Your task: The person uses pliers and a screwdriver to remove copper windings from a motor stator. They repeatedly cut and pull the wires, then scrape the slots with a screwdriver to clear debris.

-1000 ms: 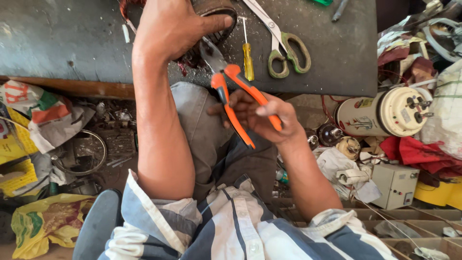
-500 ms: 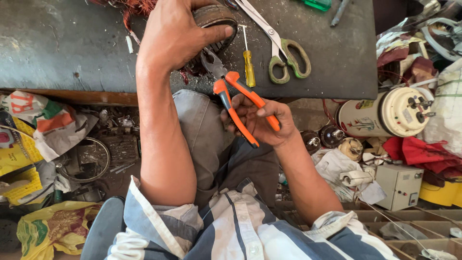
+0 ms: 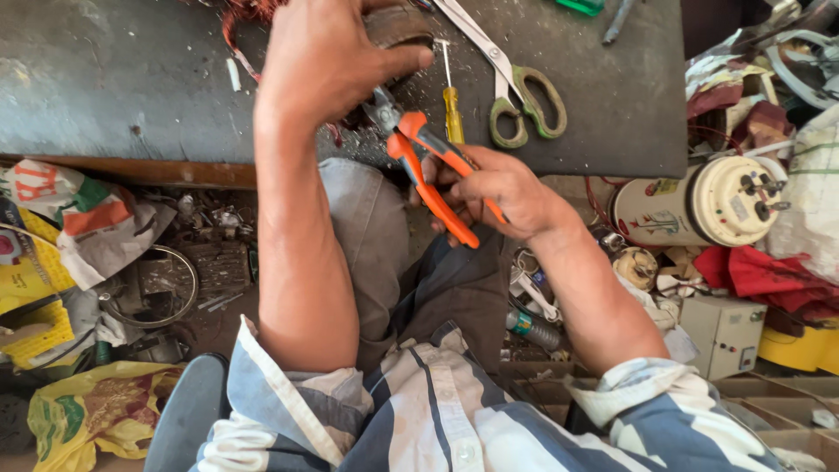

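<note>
at bench edge | right hand (image 3: 502,188) grip closed on orange pliers (image 3: 428,170) | left hand (image 3: 328,52) grip clasps round part (image 3: 398,24) | yellow bag (image 3: 83,411) lower left

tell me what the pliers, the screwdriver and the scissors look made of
Pliers in the right hand: dull grey metal head, handles in orange sleeves, probably rubber or plastic. Screwdriver: thin bare metal shaft, translucent yellow handle, likely plastic. Scissors: shiny steel-looking blades, olive-green coated handle loops.
</note>
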